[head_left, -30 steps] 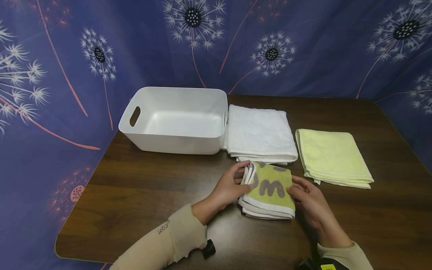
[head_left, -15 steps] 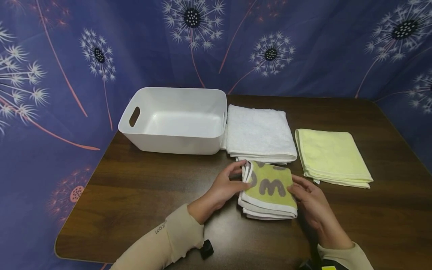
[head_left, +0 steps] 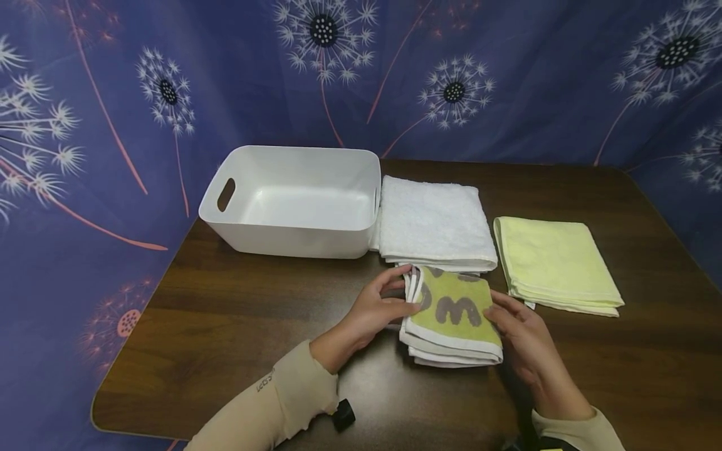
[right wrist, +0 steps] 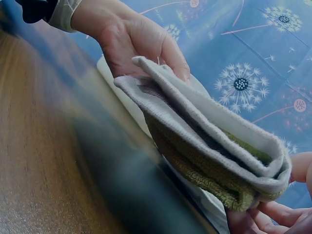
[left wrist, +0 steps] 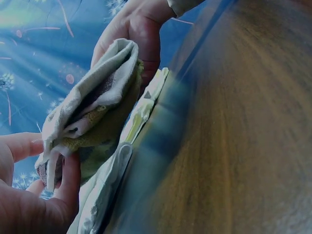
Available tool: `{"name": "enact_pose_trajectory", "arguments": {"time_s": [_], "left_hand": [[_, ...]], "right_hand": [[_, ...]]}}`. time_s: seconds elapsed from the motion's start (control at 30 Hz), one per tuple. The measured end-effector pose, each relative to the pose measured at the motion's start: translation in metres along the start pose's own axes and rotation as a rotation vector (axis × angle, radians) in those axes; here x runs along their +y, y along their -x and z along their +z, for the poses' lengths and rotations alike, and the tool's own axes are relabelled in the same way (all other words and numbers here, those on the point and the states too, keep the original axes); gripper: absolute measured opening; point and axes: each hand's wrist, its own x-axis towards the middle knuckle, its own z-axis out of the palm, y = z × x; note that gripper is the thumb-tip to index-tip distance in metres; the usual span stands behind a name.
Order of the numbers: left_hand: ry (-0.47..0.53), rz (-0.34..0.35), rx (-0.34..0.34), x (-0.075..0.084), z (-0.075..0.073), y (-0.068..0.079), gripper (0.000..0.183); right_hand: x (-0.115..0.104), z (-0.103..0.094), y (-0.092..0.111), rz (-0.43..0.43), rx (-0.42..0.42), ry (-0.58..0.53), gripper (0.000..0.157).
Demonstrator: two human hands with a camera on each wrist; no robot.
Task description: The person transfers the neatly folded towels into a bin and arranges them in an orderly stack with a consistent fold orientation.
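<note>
A folded green towel [head_left: 451, 313] with grey letter shapes and white borders is held between both hands, lifted off the table. My left hand [head_left: 369, 316] pinches its left edge, thumb on top and fingers beneath. On the opposite edge my right hand [head_left: 527, 344] grips it, thumb on the top face. Its folded layers show edge-on in the left wrist view, where the towel [left wrist: 97, 107] stands clear of the wood. Just behind lies a folded white towel [head_left: 434, 219], and to the right a folded pale yellow towel [head_left: 558, 260].
A white plastic bin [head_left: 287, 241] with handle holes stands at the back left, nothing seen inside it. Part of a white cloth shows between the bin and the white towel. The brown wooden table [head_left: 237, 300] ends at a blue dandelion-patterned curtain [head_left: 225, 50].
Both hands keep hold of the green towel. It has opened out slightly wider, its right edge shifting a little to the right with the right hand.
</note>
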Motion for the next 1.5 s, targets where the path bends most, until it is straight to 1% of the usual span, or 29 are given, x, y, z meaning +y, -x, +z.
{"name": "enact_pose_trajectory", "arguments": {"time_s": [0.2,0.37,0.43,0.6,0.73,0.97,1.2,1.5], "left_hand": [[0.012,0.003,0.005,0.002,0.0,0.001,0.062],[0.026,0.021,-0.014,0.005,-0.001,0.001,0.063],[0.025,0.029,-0.021,0.005,-0.001,0.001,0.063],[0.031,0.037,-0.025,0.006,-0.002,0.001,0.063],[0.048,0.042,-0.029,0.007,-0.003,0.002,0.063],[0.036,0.062,-0.029,0.011,-0.004,0.002,0.062],[0.04,0.086,-0.013,0.015,-0.005,0.003,0.061],[0.103,0.115,-0.031,0.023,-0.006,0.005,0.063]], "right_hand": [[-0.002,0.001,0.002,0.001,0.01,0.001,0.053],[-0.003,0.002,0.004,-0.006,0.023,-0.054,0.032],[-0.003,0.002,0.005,-0.013,0.021,-0.069,0.028],[-0.005,0.003,0.006,-0.017,0.02,-0.086,0.03],[-0.007,0.003,0.007,-0.02,0.027,-0.108,0.028],[-0.01,0.005,0.009,-0.053,0.032,-0.137,0.023],[-0.014,0.007,0.01,-0.081,0.019,-0.182,0.025],[-0.02,0.01,0.011,-0.09,0.037,-0.222,0.025]]}}
